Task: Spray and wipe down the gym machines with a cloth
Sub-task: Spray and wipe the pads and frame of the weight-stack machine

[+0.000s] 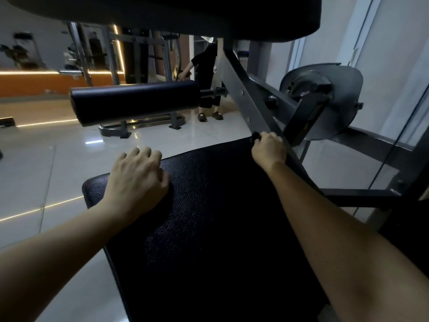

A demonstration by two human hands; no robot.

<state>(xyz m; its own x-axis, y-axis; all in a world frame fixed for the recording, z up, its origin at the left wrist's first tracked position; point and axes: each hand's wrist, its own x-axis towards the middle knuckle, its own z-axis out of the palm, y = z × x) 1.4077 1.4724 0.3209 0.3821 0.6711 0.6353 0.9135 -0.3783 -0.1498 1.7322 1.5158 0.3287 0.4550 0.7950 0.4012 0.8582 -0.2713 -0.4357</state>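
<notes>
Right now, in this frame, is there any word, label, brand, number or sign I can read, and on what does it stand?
None can be read.
Yellowish patch on the black bracket beside the pivot disc: too blurred to read.
Seat pad and roller pad: no print visible.

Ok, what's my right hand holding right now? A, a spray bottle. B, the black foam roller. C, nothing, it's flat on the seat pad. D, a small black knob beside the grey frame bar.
D: the right hand is curled round a small black knob at the far edge of the seat pad, against the grey frame bar; the foam roller sits untouched beyond.
</notes>
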